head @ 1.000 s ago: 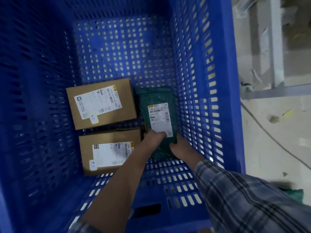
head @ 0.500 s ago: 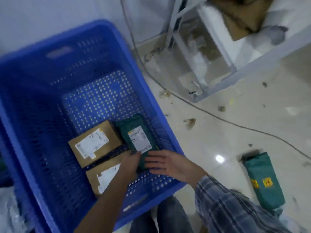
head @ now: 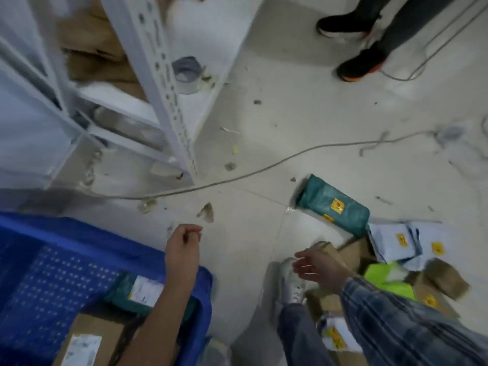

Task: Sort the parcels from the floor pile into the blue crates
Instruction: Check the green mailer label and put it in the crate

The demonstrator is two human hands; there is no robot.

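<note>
Nothing's actually readable here, too blurry. The green parcel [head: 333, 204] on the floor has yellow stickers, probably a logo. The white label on the green parcel in the crate [head: 34, 260] and the one on the box [head: 89, 336] are just smears.

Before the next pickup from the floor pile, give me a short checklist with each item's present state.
1. Left hand free: ok, loosely curled with nothing in it.
2. Right hand free: ok, fingers spread and empty.
3. Last parcel delivered: ok, a green parcel lies inside the blue crate beside a cardboard box.
4. Next parcel within view: ok, a green bag lies alone on the floor, ahead of the pile.
5. Path clear: not ok, a cable crosses the floor and another person's shoes stand nearby.
6. Room left in the crate: cannot tell, only a corner shows.
</note>
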